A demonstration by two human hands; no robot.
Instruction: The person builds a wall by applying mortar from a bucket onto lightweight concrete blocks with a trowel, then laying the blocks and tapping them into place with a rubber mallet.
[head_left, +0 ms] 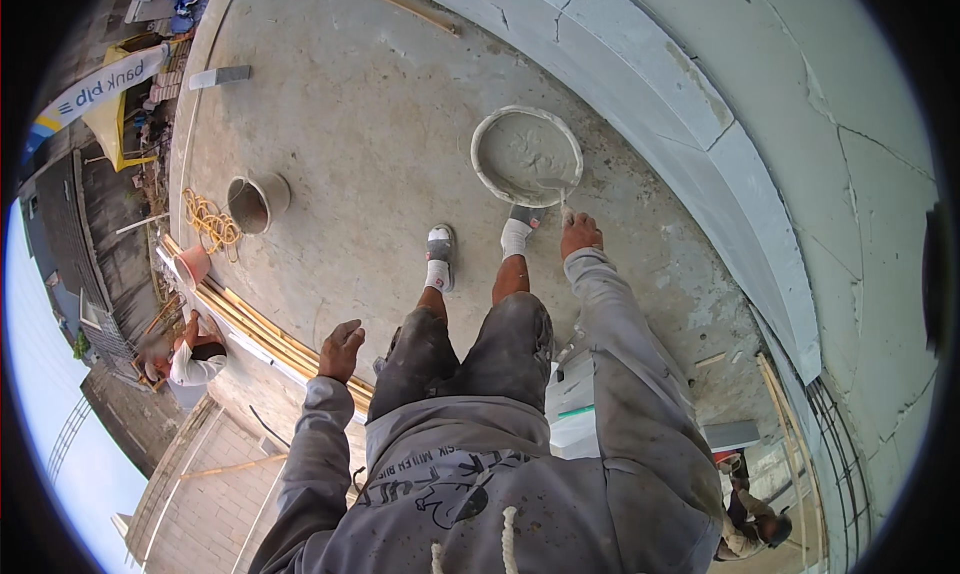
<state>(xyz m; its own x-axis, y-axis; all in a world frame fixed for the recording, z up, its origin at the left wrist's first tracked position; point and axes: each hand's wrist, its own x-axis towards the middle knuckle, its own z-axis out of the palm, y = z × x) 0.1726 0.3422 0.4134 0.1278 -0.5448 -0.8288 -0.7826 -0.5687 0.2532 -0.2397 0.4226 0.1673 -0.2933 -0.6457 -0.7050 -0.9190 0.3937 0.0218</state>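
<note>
My right hand (580,234) is closed round the handle of a trowel (553,184), whose blade touches the grey wet mortar (522,146) near the rim closest to me. The mortar lies in a round, crusted tub (477,152) on the floor just beyond my right foot. My left hand (341,352) hangs in the air beside my left thigh, fingers apart and slightly bent, holding nothing. Both sleeves are grey and splashed with dried spots.
A wall of pale blocks (700,99) curves along the right. To the left stand a bucket (257,202), a yellow rope or hose (208,222) and long wooden strips (250,314). A loose block (219,77) lies farther off. Other people (198,364) appear at lower left and lower right.
</note>
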